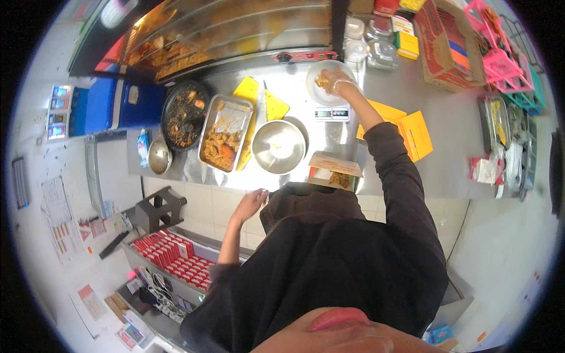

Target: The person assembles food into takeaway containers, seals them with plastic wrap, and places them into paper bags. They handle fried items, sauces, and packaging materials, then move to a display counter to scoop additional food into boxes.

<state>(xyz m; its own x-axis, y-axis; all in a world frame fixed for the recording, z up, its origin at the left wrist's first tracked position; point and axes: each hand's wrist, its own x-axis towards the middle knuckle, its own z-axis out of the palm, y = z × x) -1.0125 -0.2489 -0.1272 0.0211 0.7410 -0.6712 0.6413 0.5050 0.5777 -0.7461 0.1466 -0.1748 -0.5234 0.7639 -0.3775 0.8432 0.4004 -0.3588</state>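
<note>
My right hand (337,83), in a clear plastic glove, is over a translucent bowl (317,93) with its fingers around some yellow-brown food (323,82). The bowl rests on a small digital kitchen scale (332,114). My left hand (252,204) hangs beside my body, below the counter's front edge, with its fingers curled; a bit of white shows at the fingertips. An opened takeaway box (336,166) with food inside stands at the counter edge close to my body. To its left are a steel mixing bowl (279,148) and a steel tray of breaded pieces (226,132).
A black pan (186,115) and a ladle (160,156) lie left. A knife (261,103) lies by yellow boards (277,108). Orange folded boxes (415,132) are right of my arm. A glass heated display cabinet (247,26) backs the counter; a cardboard carton (441,66) stands back right.
</note>
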